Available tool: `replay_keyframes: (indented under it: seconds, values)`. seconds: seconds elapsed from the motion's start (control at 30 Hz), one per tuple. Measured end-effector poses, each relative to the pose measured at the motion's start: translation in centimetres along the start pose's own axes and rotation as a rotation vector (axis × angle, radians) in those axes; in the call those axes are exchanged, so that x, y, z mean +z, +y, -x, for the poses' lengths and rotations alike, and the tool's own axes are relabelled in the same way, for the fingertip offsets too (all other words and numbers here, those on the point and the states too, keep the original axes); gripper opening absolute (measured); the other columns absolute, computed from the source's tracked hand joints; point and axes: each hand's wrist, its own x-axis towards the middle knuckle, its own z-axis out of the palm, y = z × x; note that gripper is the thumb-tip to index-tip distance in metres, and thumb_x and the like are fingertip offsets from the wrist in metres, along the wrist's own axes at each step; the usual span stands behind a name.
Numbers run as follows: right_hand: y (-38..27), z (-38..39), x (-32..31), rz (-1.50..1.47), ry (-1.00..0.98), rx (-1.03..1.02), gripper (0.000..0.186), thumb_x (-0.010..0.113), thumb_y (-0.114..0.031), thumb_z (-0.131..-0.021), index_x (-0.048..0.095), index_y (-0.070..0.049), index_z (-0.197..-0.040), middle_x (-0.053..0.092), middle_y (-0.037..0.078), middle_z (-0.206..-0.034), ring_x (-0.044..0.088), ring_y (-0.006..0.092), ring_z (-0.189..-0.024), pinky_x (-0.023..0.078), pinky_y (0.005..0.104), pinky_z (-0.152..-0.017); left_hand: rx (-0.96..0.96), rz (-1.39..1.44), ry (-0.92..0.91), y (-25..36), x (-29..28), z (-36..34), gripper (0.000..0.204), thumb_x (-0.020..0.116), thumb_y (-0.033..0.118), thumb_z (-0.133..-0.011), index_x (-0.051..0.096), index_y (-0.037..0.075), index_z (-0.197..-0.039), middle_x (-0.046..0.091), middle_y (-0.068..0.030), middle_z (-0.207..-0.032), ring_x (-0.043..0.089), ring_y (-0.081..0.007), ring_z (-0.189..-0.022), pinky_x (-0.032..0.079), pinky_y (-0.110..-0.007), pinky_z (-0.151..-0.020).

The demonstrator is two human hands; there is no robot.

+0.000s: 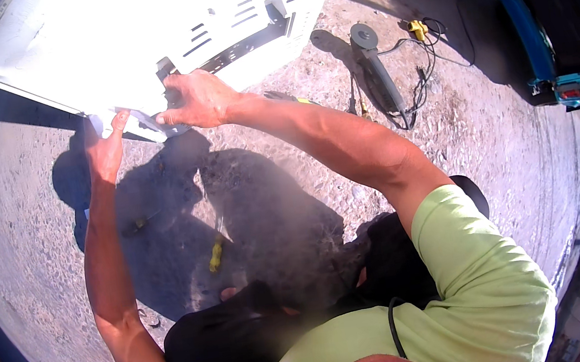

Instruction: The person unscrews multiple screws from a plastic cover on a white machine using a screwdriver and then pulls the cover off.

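Observation:
A large white metal casing (pixel 112 50) with slotted vents and a long cut-out fills the upper left, its surface glaring in the sun. My left hand (pixel 105 148) grips the casing's near lower corner, thumb up on the front and fingers partly hidden behind the edge. Just to its right, my right hand (pixel 202 99) closes around the bent white rim beside the cut-out. Its thumb points left toward my left thumb, and the fingertips go out of sight at the metal. Between the hands is a pale folded metal flange (pixel 143 125).
An angle grinder (pixel 378 70) with a black cable lies on the rough ground at right, near a yellow plug (pixel 418 30). A yellow-handled screwdriver (pixel 216 255) lies in my shadow before my knees. A blue-and-black tool (pixel 571 91) stands at far right.

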Motion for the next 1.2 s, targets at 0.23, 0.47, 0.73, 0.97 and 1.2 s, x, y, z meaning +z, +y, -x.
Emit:
replay_keyframes:
  seconds: [0.23, 0.47, 0.73, 0.97, 1.2]
  values:
    - [3.3, 4.3, -7.1, -0.636, 0.284, 0.519, 0.068, 0.059, -0.062, -0.091, 0.065, 0.004, -0.109, 0.068, 0.016, -0.103, 0.065, 0.0272, -0.1, 0.051, 0.0444, -0.088, 0.048, -0.064, 0.004, -0.9, -0.2, -0.5, 0.082, 0.078, 0.044, -0.086, 0.045, -0.005, -0.142, 0.055, -0.022, -0.137, 0.052, -0.0319, -0.127, 0.04, -0.04, -0.108]
    - [3.9, 3.6, -12.7, -1.264, 0.502, 0.627, 0.06, 0.049, -0.055, -0.101, 0.053, 0.0, -0.125, 0.061, 0.012, -0.112, 0.061, 0.0228, -0.097, 0.053, 0.0374, -0.072, -0.018, -0.1, -0.066, -2.1, 0.1, -1.5, 0.076, 0.075, 0.042, -0.089, 0.04, -0.001, -0.141, 0.058, -0.0191, -0.13, 0.055, -0.0325, -0.12, 0.043, -0.042, -0.104]
    - [4.6, 2.2, -11.3, -1.207, 0.699, 0.572, 0.058, 0.062, -0.046, -0.098, 0.054, 0.005, -0.123, 0.063, 0.018, -0.116, 0.065, 0.029, -0.094, 0.06, 0.0434, -0.069, -0.146, -0.101, -0.243, -2.8, 0.4, -2.6, 0.048, 0.069, 0.043, -0.094, 0.061, 0.006, -0.123, 0.069, -0.0039, -0.099, 0.065, -0.0108, -0.077, 0.048, -0.026, -0.063]
    - [4.1, 1.8, -10.5, -1.262, 0.717, 0.535, 0.061, 0.065, -0.046, -0.096, 0.056, 0.01, -0.118, 0.065, 0.022, -0.106, 0.067, 0.0315, -0.09, 0.061, 0.0409, -0.067, -0.408, -0.076, -0.192, 0.3, -0.2, 1.3, 0.075, 0.051, 0.067, -0.095, 0.05, 0.005, -0.136, 0.065, -0.0119, -0.119, 0.069, -0.0198, -0.097, 0.053, -0.034, -0.074]
    - [4.0, 2.5, -11.0, -1.252, 0.652, 0.512, 0.06, 0.065, -0.046, -0.096, 0.056, 0.009, -0.118, 0.065, 0.021, -0.107, 0.067, 0.0312, -0.09, 0.061, 0.0408, -0.068, -0.394, 0.0, -0.155, 1.7, 1.7, 2.4, 0.064, 0.053, 0.056, -0.098, 0.053, 0.003, -0.133, 0.067, -0.0111, -0.115, 0.068, -0.0209, -0.094, 0.053, -0.035, -0.073]
